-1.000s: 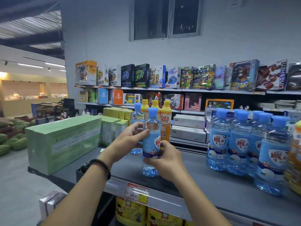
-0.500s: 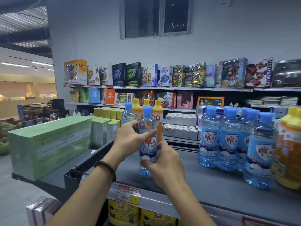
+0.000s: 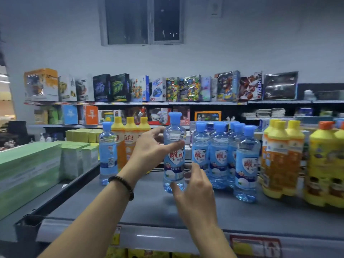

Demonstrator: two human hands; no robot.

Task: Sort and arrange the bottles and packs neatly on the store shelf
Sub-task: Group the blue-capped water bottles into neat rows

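A clear blue-capped bottle (image 3: 174, 146) stands upright on the grey shelf (image 3: 149, 207). My left hand (image 3: 150, 151) wraps its upper half, thumb across the label. My right hand (image 3: 193, 185) touches its lower part with spread fingers. Just to the right stands a group of several matching blue bottles (image 3: 223, 155). Another blue bottle (image 3: 108, 153) stands alone at the left, in front of three yellow-capped orange bottles (image 3: 130, 138).
Green packs (image 3: 28, 170) lie along the shelf's left side. Yellow and orange detergent bottles (image 3: 283, 157) crowd the right end. Toy boxes (image 3: 149, 88) fill the shelves behind. Price tags hang on the front edge (image 3: 255, 244).
The held bottle has moved right, from near the yellow-capped bottles to beside the blue bottle group. My right hand has loosened its fingers around the base.
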